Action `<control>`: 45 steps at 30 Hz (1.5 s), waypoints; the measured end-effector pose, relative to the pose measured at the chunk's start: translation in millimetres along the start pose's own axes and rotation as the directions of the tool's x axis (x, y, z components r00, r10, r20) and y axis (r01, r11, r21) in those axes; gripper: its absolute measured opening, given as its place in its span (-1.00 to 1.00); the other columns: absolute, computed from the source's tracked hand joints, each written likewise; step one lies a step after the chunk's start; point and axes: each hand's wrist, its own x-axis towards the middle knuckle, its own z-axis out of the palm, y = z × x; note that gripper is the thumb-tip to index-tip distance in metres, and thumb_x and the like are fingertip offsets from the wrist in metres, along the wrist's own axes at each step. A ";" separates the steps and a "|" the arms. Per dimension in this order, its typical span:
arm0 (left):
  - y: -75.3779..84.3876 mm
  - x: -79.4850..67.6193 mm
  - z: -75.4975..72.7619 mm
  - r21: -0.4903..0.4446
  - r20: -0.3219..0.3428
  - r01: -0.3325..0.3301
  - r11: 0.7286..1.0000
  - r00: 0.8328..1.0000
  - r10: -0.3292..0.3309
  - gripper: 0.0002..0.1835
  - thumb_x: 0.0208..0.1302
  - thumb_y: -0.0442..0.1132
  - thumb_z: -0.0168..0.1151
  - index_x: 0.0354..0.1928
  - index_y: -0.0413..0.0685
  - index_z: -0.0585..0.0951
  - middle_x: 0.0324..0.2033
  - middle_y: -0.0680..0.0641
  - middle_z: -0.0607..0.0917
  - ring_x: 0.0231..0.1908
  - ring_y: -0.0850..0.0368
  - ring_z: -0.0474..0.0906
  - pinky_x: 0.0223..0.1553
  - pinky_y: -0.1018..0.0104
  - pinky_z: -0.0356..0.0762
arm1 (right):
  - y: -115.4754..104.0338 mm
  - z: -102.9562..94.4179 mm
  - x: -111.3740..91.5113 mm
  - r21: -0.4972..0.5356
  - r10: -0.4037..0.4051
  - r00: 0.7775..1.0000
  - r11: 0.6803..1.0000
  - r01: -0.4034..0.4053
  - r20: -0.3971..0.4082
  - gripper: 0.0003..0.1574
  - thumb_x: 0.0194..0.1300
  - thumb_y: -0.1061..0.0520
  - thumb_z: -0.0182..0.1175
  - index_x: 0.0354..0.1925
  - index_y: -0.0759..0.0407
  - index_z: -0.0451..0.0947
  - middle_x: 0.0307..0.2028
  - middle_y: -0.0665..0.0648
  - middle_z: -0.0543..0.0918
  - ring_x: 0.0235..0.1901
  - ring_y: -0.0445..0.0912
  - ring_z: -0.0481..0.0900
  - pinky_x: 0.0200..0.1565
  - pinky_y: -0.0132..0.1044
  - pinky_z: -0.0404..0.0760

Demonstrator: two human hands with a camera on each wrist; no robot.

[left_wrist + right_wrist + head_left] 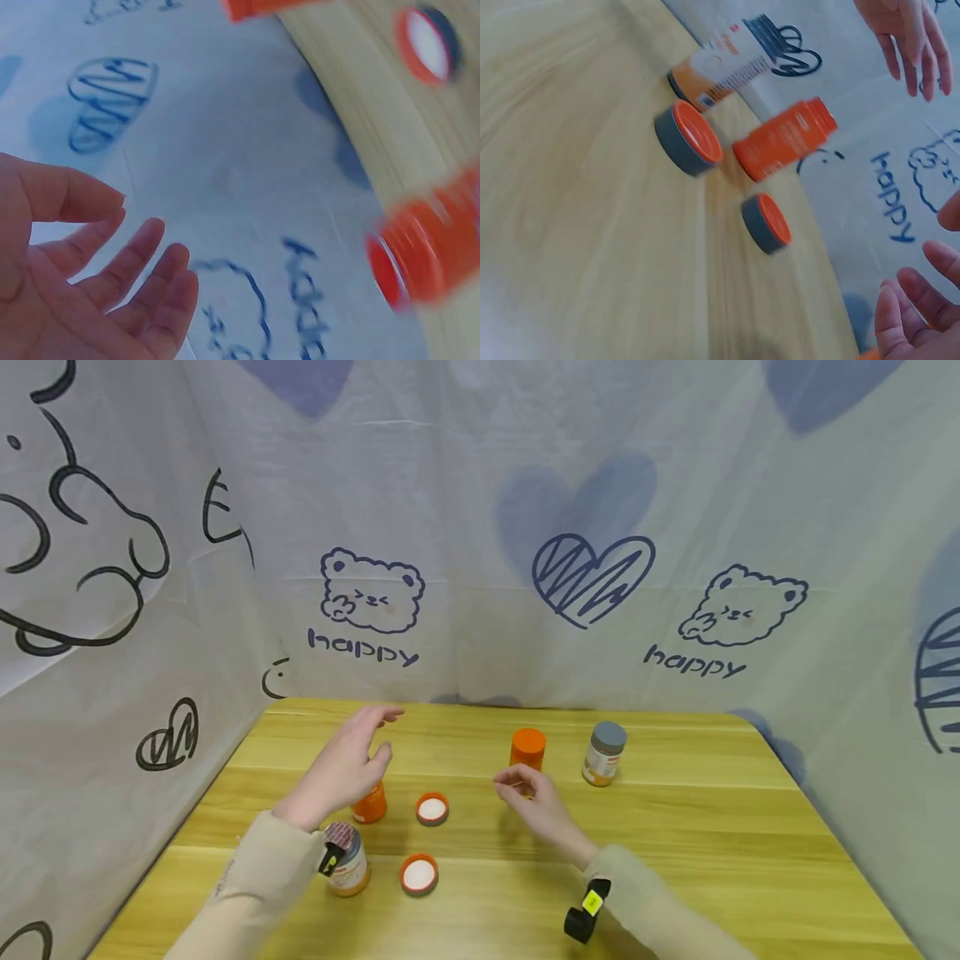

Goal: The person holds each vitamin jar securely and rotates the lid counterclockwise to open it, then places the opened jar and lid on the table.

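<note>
My left hand [341, 772] hovers above the table's left side, fingers loosely bent and holding nothing. Below it stands an orange bottle [370, 807] with no cap, its open mouth visible in the left wrist view. Under my left wrist is a jar [350, 872] with a white and orange label, partly covered by the wrist camera. My right hand [538, 806] is just in front of another orange bottle [528, 747] and hides its lower part. Its fingers are gently curved with nothing seen between them; whether they touch that bottle is unclear.
Two grey screw caps with orange rims, one farther back [432, 809] and one nearer [418, 875], lie inside up between the hands. A grey-lidded jar [603, 753] stands at the back right. Printed cloth [465, 635] hangs behind the wooden table [712, 835] and at its sides.
</note>
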 end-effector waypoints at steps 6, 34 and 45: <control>34.0 19.7 28.6 -0.059 -0.017 -0.017 0.998 1.000 0.016 -0.47 0.38 -0.30 0.15 0.37 -0.17 0.40 0.27 -0.22 0.53 0.28 -0.18 0.45 0.30 -0.14 0.43 | 4.3 -21.5 -3.0 0.021 0.063 0.989 0.998 -0.061 -0.137 -0.79 0.40 0.27 0.17 -0.07 0.40 0.59 -0.10 0.35 0.67 -0.21 -0.22 0.55 -0.15 -0.45 0.55; 59.0 71.0 181.7 -0.509 -0.039 0.168 0.844 0.975 -0.218 -0.04 0.12 -0.27 0.43 0.51 -0.17 0.13 0.41 -0.34 0.30 0.39 -0.29 0.30 0.39 -0.21 0.28 | 23.9 -52.8 -12.4 0.499 0.461 0.839 0.820 -0.280 -0.288 -0.68 0.45 0.28 -0.02 0.08 0.44 0.43 -0.22 0.01 0.60 -0.28 -0.24 0.61 -0.15 -0.40 0.63; 53.6 83.8 210.8 -0.570 0.016 0.267 0.777 0.949 -0.315 0.00 0.09 -0.33 0.46 0.52 -0.19 0.10 0.40 -0.38 0.31 0.37 -0.32 0.33 0.38 -0.23 0.29 | 28.2 -55.1 -16.2 0.539 0.496 0.822 0.790 -0.292 -0.281 -0.77 0.45 0.27 -0.04 -0.02 0.33 0.47 -0.26 -0.01 0.58 -0.28 -0.23 0.62 -0.18 -0.43 0.63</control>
